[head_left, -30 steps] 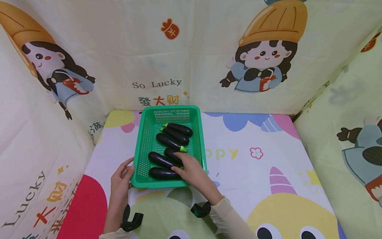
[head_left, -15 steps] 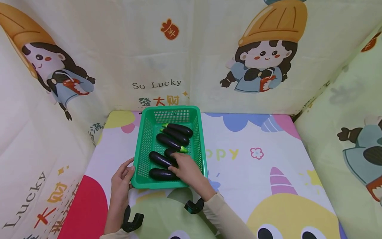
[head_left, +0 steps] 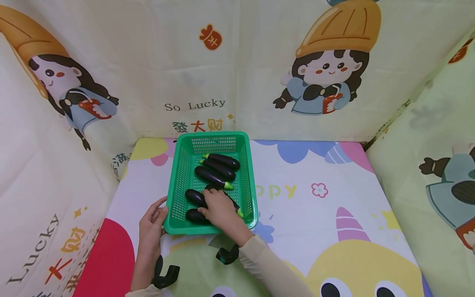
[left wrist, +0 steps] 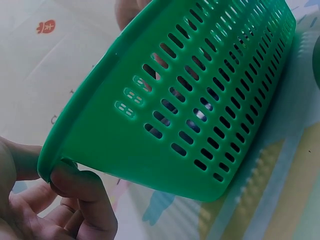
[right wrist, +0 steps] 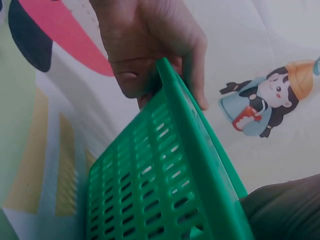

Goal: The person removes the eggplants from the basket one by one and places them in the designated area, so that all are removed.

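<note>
A green plastic basket [head_left: 174, 181] stands on the table, several dark purple eggplants [head_left: 213, 175] with green stems lying inside. My left hand [head_left: 150, 225] pinches the basket's near left rim; the left wrist view shows its thumb and finger at that corner. My right hand [head_left: 224, 210] reaches over the near rim, its fingers and thumb on either side of one eggplant [head_left: 195, 198]. Another eggplant [head_left: 194, 215] lies just below the thumb. Whether the fingers grip is hidden. At lower right in the right wrist view, part of the right hand [right wrist: 285, 210] shows dark behind the rim.
A printed cloth [head_left: 297, 222] covers the table under the basket. Cream cloth walls [head_left: 259, 82] with cartoon figures rise at the back and both sides. Black straps [head_left: 165, 277] sit on the wrists.
My right hand has moved left across the near eggplants, uncovering a green stem on its right and covering more of two eggplants. The left hand and basket have stayed in place.
</note>
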{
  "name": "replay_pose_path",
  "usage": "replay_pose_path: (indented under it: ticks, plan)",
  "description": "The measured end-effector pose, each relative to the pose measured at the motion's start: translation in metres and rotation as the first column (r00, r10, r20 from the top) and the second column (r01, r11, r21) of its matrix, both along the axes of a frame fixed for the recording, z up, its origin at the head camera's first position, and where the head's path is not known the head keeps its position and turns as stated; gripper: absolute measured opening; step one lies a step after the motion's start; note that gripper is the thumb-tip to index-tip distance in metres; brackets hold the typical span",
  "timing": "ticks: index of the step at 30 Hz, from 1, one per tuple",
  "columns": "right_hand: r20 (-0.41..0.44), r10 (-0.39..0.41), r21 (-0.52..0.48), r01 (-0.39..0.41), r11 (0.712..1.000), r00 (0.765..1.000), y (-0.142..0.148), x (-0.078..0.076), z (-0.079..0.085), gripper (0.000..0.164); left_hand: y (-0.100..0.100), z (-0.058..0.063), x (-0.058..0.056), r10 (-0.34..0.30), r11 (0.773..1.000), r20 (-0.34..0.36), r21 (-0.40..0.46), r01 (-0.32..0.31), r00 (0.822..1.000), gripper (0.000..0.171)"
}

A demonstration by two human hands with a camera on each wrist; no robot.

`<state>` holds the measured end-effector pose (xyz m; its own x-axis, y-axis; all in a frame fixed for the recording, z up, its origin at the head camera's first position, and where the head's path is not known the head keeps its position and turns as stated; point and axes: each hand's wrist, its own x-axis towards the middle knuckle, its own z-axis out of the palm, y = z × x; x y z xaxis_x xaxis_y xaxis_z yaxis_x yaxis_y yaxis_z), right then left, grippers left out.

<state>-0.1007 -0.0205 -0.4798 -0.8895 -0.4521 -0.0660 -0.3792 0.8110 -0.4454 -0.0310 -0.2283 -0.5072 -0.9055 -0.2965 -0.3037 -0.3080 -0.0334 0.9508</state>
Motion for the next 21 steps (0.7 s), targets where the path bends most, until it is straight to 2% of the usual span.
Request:
replay_pose_path:
  ticks: [6, 12, 21]
  plan:
    - [0.001, -0.005, 0.082, 0.005, 0.997, 1.0, -0.012, -0.002, -0.001, 0.049, 0.0, 0.0, -0.001, 0.008, 1.0, 0.016, -0.003, -0.008, 1.0, 0.048]
    - [-0.042, -0.026, 0.135, 0.031, 0.99, 0.999, -0.022, -0.006, -0.003, 0.04, 0.0, 0.001, -0.001, 0.004, 1.0, 0.021, 0.0, -0.004, 1.0, 0.05]
    - [-0.05, -0.044, 0.244, 0.055, 0.968, 0.998, -0.036, -0.01, 0.0, 0.038, 0.001, 0.001, -0.001, 0.014, 1.0, 0.011, -0.002, -0.014, 1.0, 0.047]
